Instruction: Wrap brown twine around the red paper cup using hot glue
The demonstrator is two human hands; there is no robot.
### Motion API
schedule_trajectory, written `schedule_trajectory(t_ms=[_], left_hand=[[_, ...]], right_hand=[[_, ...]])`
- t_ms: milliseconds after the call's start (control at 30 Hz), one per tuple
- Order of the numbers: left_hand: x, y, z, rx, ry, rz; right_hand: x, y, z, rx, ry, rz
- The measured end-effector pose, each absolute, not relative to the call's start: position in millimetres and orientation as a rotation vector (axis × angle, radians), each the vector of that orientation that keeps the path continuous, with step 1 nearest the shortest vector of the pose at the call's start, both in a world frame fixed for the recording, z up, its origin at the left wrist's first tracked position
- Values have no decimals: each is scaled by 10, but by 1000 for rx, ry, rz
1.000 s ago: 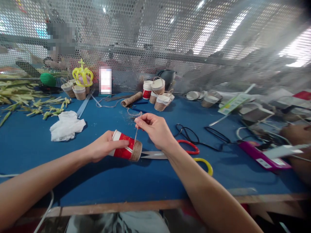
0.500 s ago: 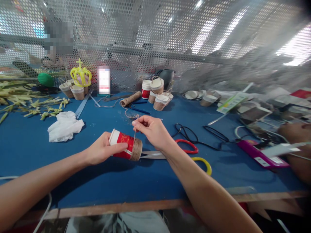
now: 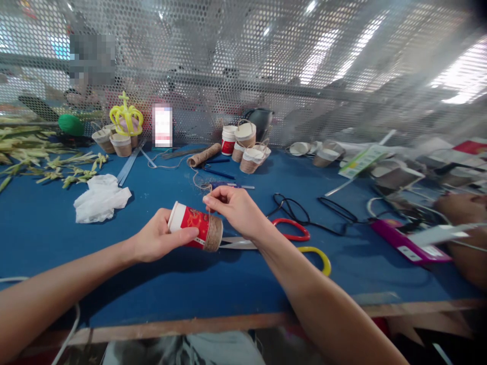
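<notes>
My left hand (image 3: pixel 158 238) is wrapped round a red paper cup (image 3: pixel 192 223) lying on its side above the blue table (image 3: pixel 190 284). Brown jute twine (image 3: pixel 214 234) is wound in a band round the cup's bottom end. My right hand (image 3: pixel 234 209) is closed in a pinch on the twine strand right at the cup. The strand loops back across the table toward a twine spool (image 3: pixel 205 155). Scissors with one red and one yellow handle (image 3: pixel 292 238) lie under my right wrist.
Several twine-wrapped cups (image 3: pixel 249 147) stand at the back by a perforated metal screen. More cups and a yellow crown (image 3: pixel 125 119) stand at the back left, beside green leaves (image 3: pixel 45 162) and white tissue (image 3: pixel 101 197). Another person's hand (image 3: pixel 462 210) and clutter fill the right side.
My right hand has dropped closer to the cup, shortening the taut strand. The left hand has turned the cup a little.
</notes>
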State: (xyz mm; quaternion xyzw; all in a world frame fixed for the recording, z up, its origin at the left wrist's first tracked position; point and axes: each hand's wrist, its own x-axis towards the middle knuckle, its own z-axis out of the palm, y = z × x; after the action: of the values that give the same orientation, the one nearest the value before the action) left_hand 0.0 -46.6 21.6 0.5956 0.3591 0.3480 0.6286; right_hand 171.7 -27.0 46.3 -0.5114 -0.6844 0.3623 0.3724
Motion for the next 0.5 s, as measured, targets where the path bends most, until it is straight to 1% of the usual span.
schedule_trajectory(t_ms=[300,500], left_hand=[[-24,-477,213,1481,830,802],[-19,-489,203,1445,837,814]], right_hand=[[1719,-249,418,-1288,-1795,949],[1716,-244,398,-1285,-1825,925]])
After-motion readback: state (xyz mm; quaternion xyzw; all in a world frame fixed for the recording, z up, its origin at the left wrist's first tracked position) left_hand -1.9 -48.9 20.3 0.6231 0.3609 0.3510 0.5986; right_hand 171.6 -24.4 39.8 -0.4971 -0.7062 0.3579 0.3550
